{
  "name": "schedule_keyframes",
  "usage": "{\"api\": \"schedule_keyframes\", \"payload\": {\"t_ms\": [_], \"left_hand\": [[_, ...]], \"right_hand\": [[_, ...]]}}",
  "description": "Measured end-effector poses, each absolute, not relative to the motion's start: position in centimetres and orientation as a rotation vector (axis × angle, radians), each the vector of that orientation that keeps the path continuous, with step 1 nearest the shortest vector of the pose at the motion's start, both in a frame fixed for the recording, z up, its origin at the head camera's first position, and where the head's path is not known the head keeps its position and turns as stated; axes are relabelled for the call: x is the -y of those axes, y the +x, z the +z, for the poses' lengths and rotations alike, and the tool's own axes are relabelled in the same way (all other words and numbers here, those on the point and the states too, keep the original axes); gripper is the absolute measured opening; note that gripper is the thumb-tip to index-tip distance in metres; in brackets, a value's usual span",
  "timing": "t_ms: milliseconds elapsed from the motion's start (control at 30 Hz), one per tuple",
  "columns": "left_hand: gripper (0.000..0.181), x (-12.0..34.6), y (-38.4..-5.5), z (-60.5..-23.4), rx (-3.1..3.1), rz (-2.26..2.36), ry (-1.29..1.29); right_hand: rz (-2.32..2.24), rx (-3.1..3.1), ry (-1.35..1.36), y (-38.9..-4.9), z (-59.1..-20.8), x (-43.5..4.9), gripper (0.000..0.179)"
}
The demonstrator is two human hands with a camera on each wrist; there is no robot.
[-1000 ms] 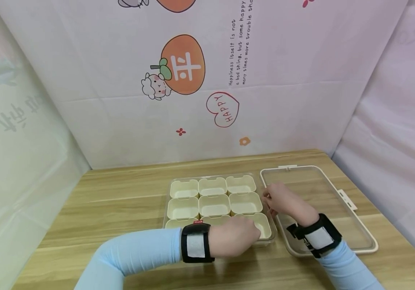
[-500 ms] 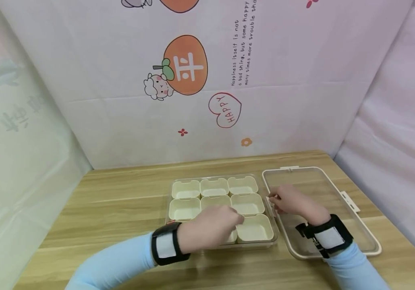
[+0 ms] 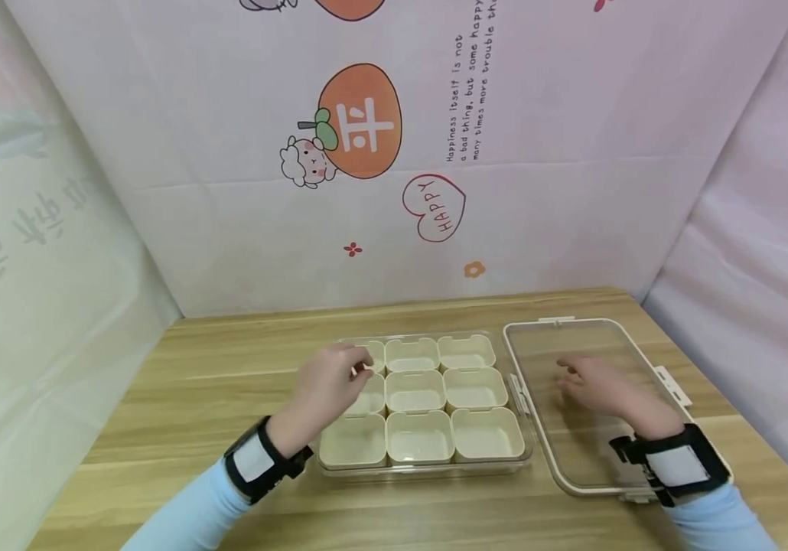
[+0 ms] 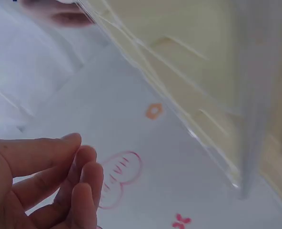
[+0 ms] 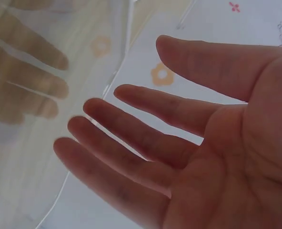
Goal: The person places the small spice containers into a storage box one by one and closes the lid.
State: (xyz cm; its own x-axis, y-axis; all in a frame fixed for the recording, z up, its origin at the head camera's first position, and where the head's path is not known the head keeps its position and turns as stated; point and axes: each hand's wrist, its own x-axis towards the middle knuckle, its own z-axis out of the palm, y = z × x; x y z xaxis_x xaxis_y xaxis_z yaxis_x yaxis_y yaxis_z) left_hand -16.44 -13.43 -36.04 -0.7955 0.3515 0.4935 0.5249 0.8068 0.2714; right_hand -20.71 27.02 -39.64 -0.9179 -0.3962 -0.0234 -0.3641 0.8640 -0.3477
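In the head view a clear box (image 3: 428,470) on the table holds cream cups in rows of three, such as the front middle cup (image 3: 420,438). My left hand (image 3: 328,386) is over the box's left side, hiding parts of the left-hand cups. Its fingers curve loosely, the thumb close to the index fingertip (image 4: 86,153), and nothing shows between them in the left wrist view. To the right lies a transparent lid (image 3: 562,478) with a pale rim. Above it is my right hand (image 3: 597,389), fingers spread and nearly straight in the right wrist view, holding nothing.
A pale clip (image 3: 519,394) on the lid's left edge sits close beside the box. Another clip (image 3: 672,385) juts from its right edge. The wooden table (image 3: 229,398) is bounded by a printed cloth (image 3: 242,229) behind and pale cloths at both sides.
My left hand has moved left and away from the front right cup, uncovering the front row. The right hand has left the lid's left edge, moving right over the lid, its fingers spreading.
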Motion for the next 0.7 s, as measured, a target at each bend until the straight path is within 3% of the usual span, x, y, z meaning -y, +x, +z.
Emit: {"api": "schedule_keyframes", "payload": {"t_ms": [267,700], "left_hand": [[0.013,16.3,-17.6,-37.9,2.679,-0.616,-0.356],[0.015,18.1,-18.6,-40.4,2.754,-0.760,-0.199]], "right_hand": [[-0.392,-3.037,-0.566,-20.6,-40.5,-30.0,0.046],[-0.264,-3.067,-0.447,-21.6,-41.1,-33.8,0.051]]}}
